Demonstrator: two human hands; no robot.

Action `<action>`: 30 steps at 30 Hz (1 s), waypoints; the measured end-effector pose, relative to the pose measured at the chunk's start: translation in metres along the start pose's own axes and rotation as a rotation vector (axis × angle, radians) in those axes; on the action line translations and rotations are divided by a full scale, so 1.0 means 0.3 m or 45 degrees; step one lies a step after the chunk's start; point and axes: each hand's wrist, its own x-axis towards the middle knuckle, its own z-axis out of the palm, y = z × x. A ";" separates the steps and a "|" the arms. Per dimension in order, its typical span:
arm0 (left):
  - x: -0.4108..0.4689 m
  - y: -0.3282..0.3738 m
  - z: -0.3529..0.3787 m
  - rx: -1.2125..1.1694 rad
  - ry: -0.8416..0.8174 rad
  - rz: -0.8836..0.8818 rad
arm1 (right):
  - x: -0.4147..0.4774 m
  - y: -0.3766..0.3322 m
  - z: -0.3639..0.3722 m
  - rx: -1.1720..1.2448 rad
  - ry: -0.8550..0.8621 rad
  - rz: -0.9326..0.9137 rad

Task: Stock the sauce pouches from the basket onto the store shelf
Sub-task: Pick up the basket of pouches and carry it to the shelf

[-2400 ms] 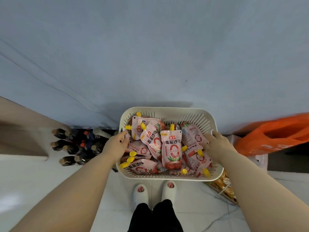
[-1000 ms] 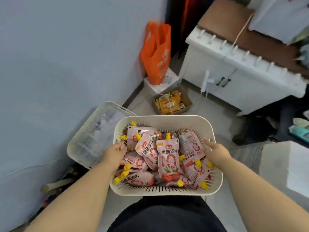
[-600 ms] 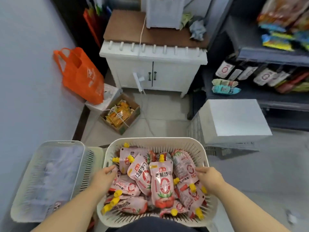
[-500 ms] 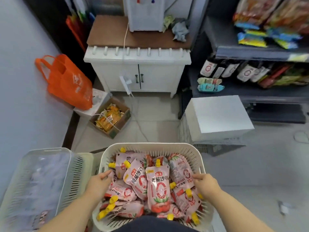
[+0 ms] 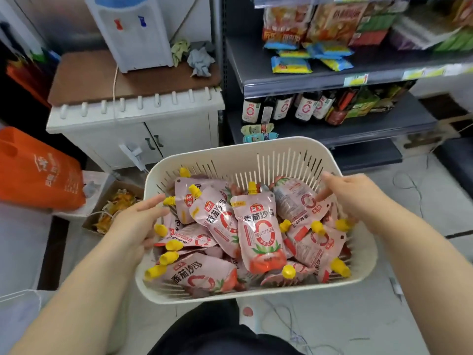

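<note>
A cream slotted basket (image 5: 256,153) hangs in front of me, heaped with several pink tomato sauce pouches (image 5: 259,231) that have yellow caps. My left hand (image 5: 135,224) grips the basket's left rim, fingers curled inside. On the right rim my right hand (image 5: 358,198) holds on, a finger resting on a pouch. The grey store shelf (image 5: 337,131) stands just beyond the basket at the upper right, with dark sauce bottles (image 5: 284,108) on its lower level and snack packets (image 5: 302,47) above.
A white cabinet (image 5: 133,129) with a water dispenser (image 5: 133,32) stands at the left of the shelf. An orange bag (image 5: 35,172) and a cardboard box (image 5: 112,208) of packets sit on the floor at the left. Thin cables (image 5: 409,180) lie on the floor.
I have turned right from the blue wall with the basket in both hands. The shelf has come into view close ahead, and the second basket has dropped out of sight at the left.
</note>
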 end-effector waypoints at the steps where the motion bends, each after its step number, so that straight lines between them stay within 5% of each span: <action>1: 0.039 0.071 0.038 -0.013 -0.071 0.015 | 0.032 -0.039 -0.052 0.084 0.070 0.001; 13: 0.178 0.358 0.359 -0.221 -0.198 0.195 | 0.346 -0.171 -0.252 0.244 0.464 -0.038; 25: 0.386 0.343 0.765 -0.131 0.166 -0.005 | 1.033 -0.006 -0.214 0.032 -0.093 0.055; 30: 0.453 0.361 0.822 0.082 0.249 -0.015 | 1.171 0.028 -0.194 0.010 -0.124 0.035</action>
